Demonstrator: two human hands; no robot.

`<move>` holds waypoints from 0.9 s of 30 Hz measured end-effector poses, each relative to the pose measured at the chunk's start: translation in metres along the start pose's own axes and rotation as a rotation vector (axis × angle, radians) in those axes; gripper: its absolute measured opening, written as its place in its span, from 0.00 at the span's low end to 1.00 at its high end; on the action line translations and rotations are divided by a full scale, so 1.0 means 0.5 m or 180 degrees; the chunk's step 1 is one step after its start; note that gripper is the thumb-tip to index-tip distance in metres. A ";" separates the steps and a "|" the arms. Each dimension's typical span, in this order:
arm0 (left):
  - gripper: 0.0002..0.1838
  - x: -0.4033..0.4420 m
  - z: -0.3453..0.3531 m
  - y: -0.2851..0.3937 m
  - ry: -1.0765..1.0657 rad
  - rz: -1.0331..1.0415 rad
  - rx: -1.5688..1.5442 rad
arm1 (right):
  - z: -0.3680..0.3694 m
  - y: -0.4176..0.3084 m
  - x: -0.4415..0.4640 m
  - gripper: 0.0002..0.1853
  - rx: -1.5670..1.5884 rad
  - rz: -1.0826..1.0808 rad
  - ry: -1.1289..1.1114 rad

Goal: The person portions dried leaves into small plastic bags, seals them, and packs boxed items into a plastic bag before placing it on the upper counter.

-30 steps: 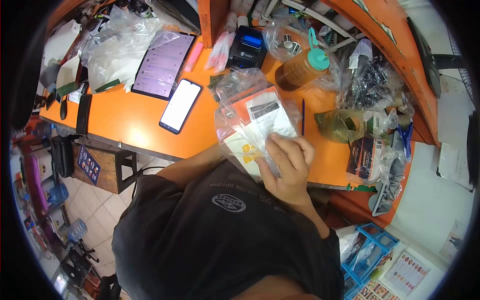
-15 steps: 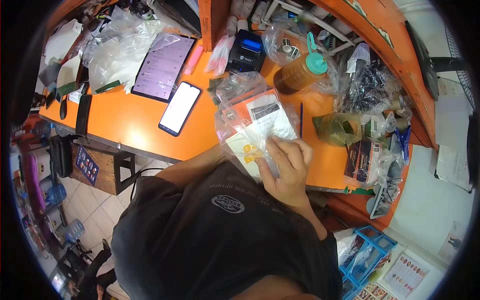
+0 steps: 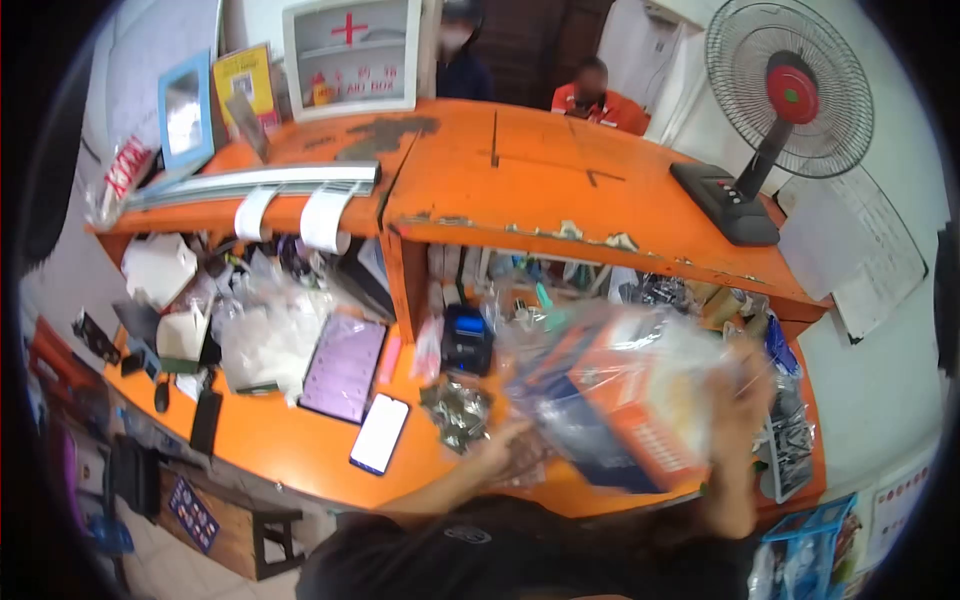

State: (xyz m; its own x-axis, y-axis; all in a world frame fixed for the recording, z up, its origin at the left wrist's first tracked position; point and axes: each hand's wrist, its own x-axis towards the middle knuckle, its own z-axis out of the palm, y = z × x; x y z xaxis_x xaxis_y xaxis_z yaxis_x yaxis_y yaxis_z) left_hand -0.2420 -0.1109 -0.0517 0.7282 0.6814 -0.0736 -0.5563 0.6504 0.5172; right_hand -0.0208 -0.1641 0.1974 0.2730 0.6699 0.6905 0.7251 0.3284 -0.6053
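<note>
A clear plastic bag (image 3: 540, 380) with an orange, white and blue box (image 3: 640, 410) inside is raised over the counter, tilted and smeared by motion. My right hand (image 3: 742, 410) grips the bag at its right side, its fingers blurred. At the lower left of the bag is my left hand (image 3: 505, 448), beside a crumpled clear packet (image 3: 460, 412); its fingers are blurred and partly covered by plastic, so their grip does not show. A lit phone (image 3: 380, 434) and a tablet (image 3: 345, 368) lie to the left.
The orange counter (image 3: 270, 440) holds a small black printer (image 3: 467, 340) and heaped plastic bags (image 3: 270, 330). Above runs an orange shelf (image 3: 560, 180) with a fan (image 3: 790, 100) and a first aid box (image 3: 350, 60). Two people (image 3: 590, 95) are beyond it.
My view has tipped up, showing the shelf top and the people. The bagged box has been lifted and turned, moving right with my right hand. My left hand has come into view.
</note>
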 end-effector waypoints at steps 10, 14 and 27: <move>0.16 0.003 0.050 0.032 -0.0341 0.0762 0.0861 | 0.148 -0.074 0.516 0.15 0.0014 -0.0702 -0.0501; 0.16 0.002 0.036 0.031 -0.0095 0.0809 0.0780 | 0.321 -0.019 0.566 0.25 0.0214 -0.0774 0.0201; 0.18 0.027 -0.012 0.077 0.0331 0.0977 0.1246 | 0.429 0.079 0.345 0.50 -0.0231 -0.0896 0.0411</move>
State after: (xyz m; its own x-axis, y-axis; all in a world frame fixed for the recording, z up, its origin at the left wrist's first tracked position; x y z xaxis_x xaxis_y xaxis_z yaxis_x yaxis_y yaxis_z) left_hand -0.2559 -0.0746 -0.0377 0.4999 0.8641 0.0578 -0.5322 0.2538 0.8077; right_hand -0.0808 0.1073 0.2078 0.1297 0.4679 0.8742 0.8256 0.4374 -0.3566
